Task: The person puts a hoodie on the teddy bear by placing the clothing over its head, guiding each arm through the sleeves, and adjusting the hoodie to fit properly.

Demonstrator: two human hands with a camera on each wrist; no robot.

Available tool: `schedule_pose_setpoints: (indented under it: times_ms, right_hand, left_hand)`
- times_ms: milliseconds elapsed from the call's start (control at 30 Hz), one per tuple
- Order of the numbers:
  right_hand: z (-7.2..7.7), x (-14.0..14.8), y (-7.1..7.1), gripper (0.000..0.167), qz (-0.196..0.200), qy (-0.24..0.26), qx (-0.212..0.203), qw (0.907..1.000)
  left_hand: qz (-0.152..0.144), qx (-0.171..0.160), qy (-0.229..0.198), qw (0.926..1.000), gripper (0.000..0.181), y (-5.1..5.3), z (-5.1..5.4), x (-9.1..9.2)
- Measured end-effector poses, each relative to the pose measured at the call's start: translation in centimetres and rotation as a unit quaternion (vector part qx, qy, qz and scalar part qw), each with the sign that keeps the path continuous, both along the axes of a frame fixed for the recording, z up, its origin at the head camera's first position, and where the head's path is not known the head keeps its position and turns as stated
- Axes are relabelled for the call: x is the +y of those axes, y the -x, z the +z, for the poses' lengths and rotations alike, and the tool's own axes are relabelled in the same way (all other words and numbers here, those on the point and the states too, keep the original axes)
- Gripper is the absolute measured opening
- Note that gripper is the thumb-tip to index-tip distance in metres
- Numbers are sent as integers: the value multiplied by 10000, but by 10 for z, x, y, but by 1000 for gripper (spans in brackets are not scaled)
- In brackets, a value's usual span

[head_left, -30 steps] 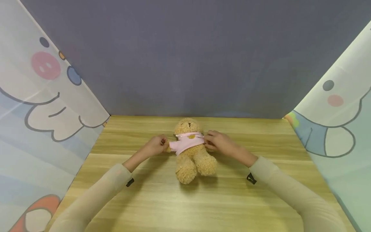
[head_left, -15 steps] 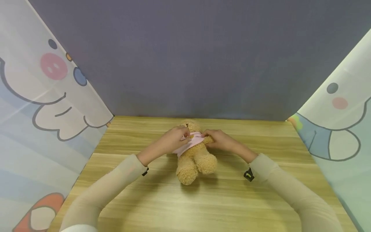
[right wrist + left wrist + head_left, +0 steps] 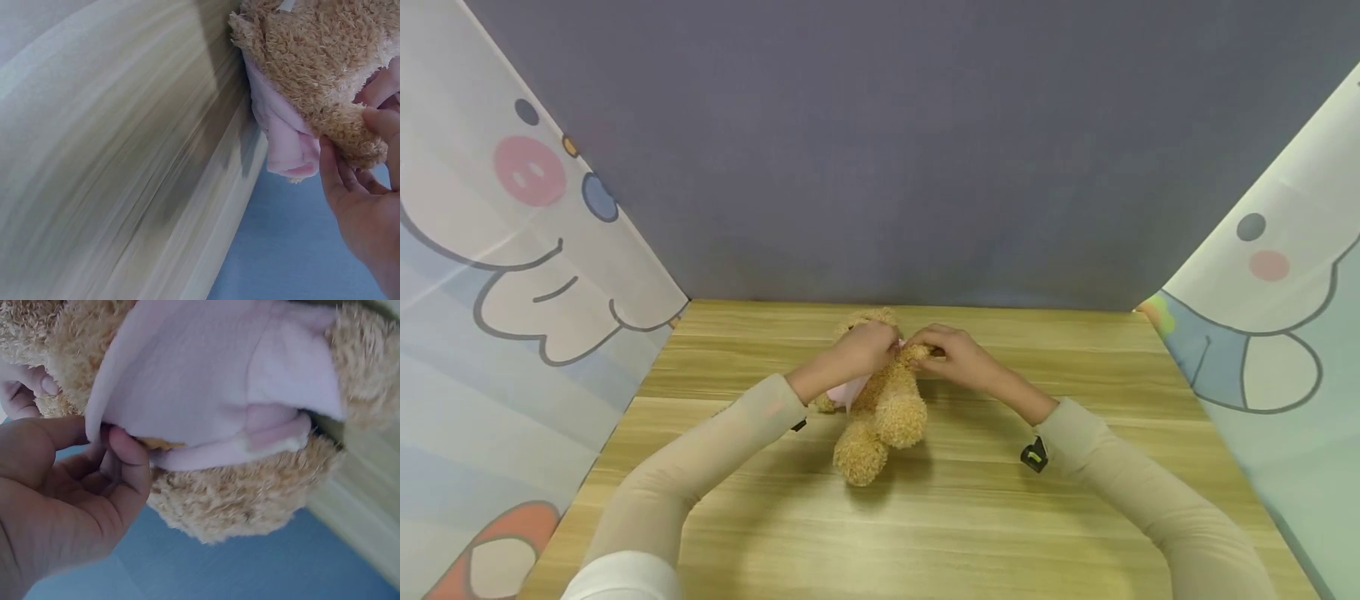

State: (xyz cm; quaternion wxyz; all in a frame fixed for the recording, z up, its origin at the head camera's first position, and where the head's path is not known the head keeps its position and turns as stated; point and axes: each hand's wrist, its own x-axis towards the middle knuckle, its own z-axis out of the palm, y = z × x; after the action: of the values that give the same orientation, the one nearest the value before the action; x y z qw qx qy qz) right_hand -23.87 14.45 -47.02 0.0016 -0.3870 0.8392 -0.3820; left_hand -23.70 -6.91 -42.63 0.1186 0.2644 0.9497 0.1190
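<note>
A tan plush teddy bear (image 3: pixel 900 417) in a pink shirt (image 3: pixel 194 369) lies tilted on the table, feet toward me. My left hand (image 3: pixel 865 348) crosses over its chest and covers much of it in the head view. In the left wrist view, thumb and fingers pinch an edge of the shirt. My right hand (image 3: pixel 962 360) is at the bear's right-hand side. Its thumb and fingers grip the bear's furry arm (image 3: pixel 353 134), which is bare of the sleeve. At the other side, one paw (image 3: pixel 365 362) sticks out of a pink sleeve.
The wood-grain table (image 3: pixel 1000 525) extends around the bear on all sides. A dark grey panel (image 3: pixel 880 150) rises at its far edge. Cartoon-printed curtains (image 3: pixel 527 275) hang at the left and right.
My left hand has left the bear's left-side paw and moved right across to the shirt. The bear has turned and shifted slightly left. Its right-side arm now shows outside the shirt.
</note>
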Motion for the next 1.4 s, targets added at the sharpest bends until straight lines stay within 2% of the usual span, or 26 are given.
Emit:
schedule_pose_setpoints:
  times_ms: [100, 200, 367, 533, 633, 700, 833, 900, 967, 1067, 1133, 1200, 1267, 1333, 1400]
  right_hand:
    - [1, -4, 1, 25, -129, 2, 83, 9999]
    - [0, -11, 2, 34, -382, -164, -18, 9991]
    - [-3, -24, 4, 53, -840, -531, -156, 9949]
    - [-3, -32, 4, 57, -1129, -666, 130, 9913]
    - [0, -35, 3, 53, -1099, -648, 233, 9916]
    - [0, -35, 4, 47, -940, -565, 144, 9939]
    - [-1, -27, 6, 39, -378, -69, -539, 9978]
    - [-2, -21, 8, 35, -49, 217, -888, 9958]
    - [-1, -16, 8, 32, 148, 396, -1085, 9932]
    - [-2, -16, 10, 26, 248, 467, -958, 9940]
    - [-3, -19, 9, 22, 59, 383, -796, 9961]
    - [-3, -25, 7, 20, -223, 274, -675, 9971]
    - [-4, -30, 4, 23, -553, 160, -591, 9966]
    - [-5, -35, 0, 27, -857, 17, -453, 9953]
    - [-8, -38, -3, 29, -1051, -114, -256, 9941]
  left_hand:
    - [174, -300, -408, 9986, 26, -1, -1, -3]
    - [326, -528, -956, 9935, 22, -3, -3, -6]
    - [439, -626, -1823, 9803, 17, -10, -7, -10]
    - [447, -776, -2492, 9643, 16, -19, -12, -14]
    - [500, -805, -2750, 9568, 17, -20, -13, -17]
    - [638, -789, -2855, 9530, 18, -19, -14, -19]
    - [1084, -865, -2923, 9462, 17, -15, -16, -26]
    - [1225, -936, -2816, 9471, 16, -12, -16, -29]
    - [1180, -991, -2585, 9537, 15, -10, -13, -29]
    - [992, -1009, -2267, 9636, 15, -6, -9, -28]
    - [878, -1121, -2264, 9636, 16, -4, -9, -26]
    - [815, -1349, -2456, 9565, 18, -3, -10, -25]
    - [867, -1597, -2780, 9432, 19, -3, -12, -25]
    - [1000, -1817, -3152, 9261, 18, -5, -14, -24]
    - [1049, -1806, -3385, 9175, 17, -7, -15, -23]
